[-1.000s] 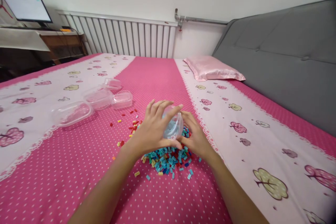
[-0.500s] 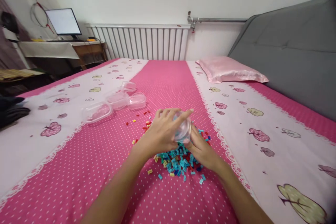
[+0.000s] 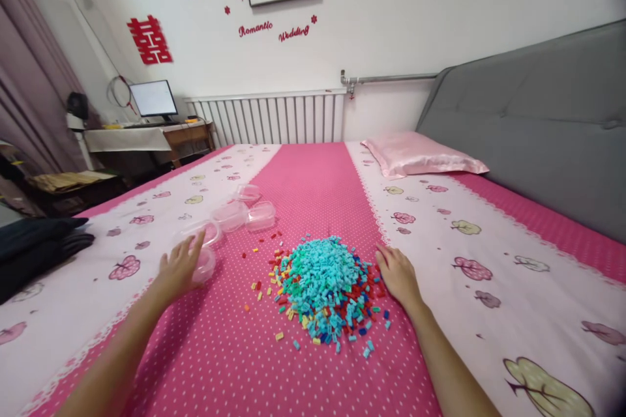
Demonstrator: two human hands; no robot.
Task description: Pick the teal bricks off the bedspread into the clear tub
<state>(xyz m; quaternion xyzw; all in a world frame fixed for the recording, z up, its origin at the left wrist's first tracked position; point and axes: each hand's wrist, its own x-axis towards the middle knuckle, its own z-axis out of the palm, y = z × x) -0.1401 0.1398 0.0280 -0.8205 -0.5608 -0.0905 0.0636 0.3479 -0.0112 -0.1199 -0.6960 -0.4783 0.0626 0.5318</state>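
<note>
A heap of small plastic building bricks [image 3: 325, 280], mostly turquoise with red, yellow, green and dark blue ones, lies on the pink dotted bedspread. My left hand [image 3: 177, 268] is at the left, fingers spread, right beside a small clear plastic container [image 3: 205, 265]. The hand partly hides that container; whether they touch is hard to tell. At the heap's right edge my right hand [image 3: 398, 273] rests low over the bedspread, fingers stretched out and holding nothing.
More clear plastic containers, among them one [image 3: 229, 216] and another [image 3: 261, 215], sit beyond my left hand. Loose bricks are scattered around the heap. A pink pillow [image 3: 420, 153] lies by the grey headboard [image 3: 528, 124]. Dark folded cloth [image 3: 44, 247] is at far left.
My hands have parted from above the heap, left hand going left and right hand right. The clear container they held is now at the left. The turquoise heap is taller, and the view has tilted up.
</note>
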